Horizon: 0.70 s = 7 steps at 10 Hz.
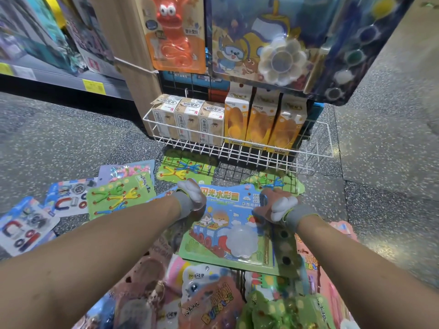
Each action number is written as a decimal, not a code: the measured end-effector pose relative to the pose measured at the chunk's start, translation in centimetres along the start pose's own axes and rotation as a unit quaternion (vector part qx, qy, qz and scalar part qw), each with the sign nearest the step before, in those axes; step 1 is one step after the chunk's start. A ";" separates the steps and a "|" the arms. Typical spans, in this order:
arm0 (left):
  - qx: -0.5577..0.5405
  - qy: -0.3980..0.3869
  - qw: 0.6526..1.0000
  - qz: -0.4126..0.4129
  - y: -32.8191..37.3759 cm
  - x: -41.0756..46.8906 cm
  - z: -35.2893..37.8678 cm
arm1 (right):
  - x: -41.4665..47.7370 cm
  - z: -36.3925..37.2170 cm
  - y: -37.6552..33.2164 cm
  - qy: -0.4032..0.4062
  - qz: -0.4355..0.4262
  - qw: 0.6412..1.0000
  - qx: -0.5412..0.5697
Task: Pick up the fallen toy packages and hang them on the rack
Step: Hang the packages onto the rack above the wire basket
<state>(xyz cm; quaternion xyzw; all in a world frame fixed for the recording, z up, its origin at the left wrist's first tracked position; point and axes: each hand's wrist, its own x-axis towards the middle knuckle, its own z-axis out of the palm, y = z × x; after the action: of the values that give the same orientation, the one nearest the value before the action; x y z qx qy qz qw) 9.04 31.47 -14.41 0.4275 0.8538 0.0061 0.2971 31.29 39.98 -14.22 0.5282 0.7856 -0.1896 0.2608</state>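
Two bare forearms reach forward from the lower corners of the frame, converging toward centre, both hands gloved.

1. Heap of fallen packages, bottom centre: a bubble toy package (209, 302) on top, pink and green cards around it, edges blurred.
2. Left hand (192, 200): wrist straight, knuckles up, fingers curled over the upper left corner of the watercolour package (225, 229) and gripping it.
3. Right hand (276, 205): wrist bent slightly inward, fingers clenched round the upper right edge of the same package.
4. Watercolour package: blue and green card with a cartoon train and a clear palette blister, held between both hands at centre frame, tilted with its top edge away from the camera, above the heap.
5. Frog toy package (121, 197), green, flat on the speckled floor (71, 143) left of the left hand; two similar green cards lie beyond the hands, partly under the basket.
6. Magnet packages (23, 231), blue, lower left, overlapping on the floor.
7. Wire basket (316, 148), white, centre: three white boxes (187, 119) at its left, three orange boxes (259, 119) at its right, all upright.
8. Hanging stock, top of frame: an orange monster package (174, 32) beside a wooden post (133, 79), and a large submarine package (261, 43) to its right.
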 end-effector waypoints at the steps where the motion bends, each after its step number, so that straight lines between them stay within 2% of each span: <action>1: -0.001 -0.006 1.000 -0.009 0.1 -0.2 -0.6 | -0.7 0.7 0.3 0.037 -0.005 0.997 0.065; 3: 0.024 -0.013 1.000 0.015 0.4 -0.1 -1.8 | -1.8 -0.2 -0.3 0.021 -0.007 0.999 0.041; 4: -0.009 -0.003 1.000 0.029 0.9 -0.1 -2.8 | -2.1 -1.9 -0.6 0.013 0.024 0.999 0.036; 6: -0.048 0.022 0.997 0.059 0.7 -0.8 -5.6 | -3.4 -3.8 -1.0 0.066 0.021 0.997 0.014; 7: -0.061 0.041 0.995 0.062 0.5 -1.2 -6.7 | -4.5 -5.3 -1.5 0.054 0.007 0.996 0.064</action>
<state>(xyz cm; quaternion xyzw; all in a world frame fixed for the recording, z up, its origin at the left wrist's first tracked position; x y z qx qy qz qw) 6.52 32.52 -8.20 0.4595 0.8354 0.0943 0.2864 30.18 39.21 -7.29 0.5583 0.7812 -0.2091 0.1853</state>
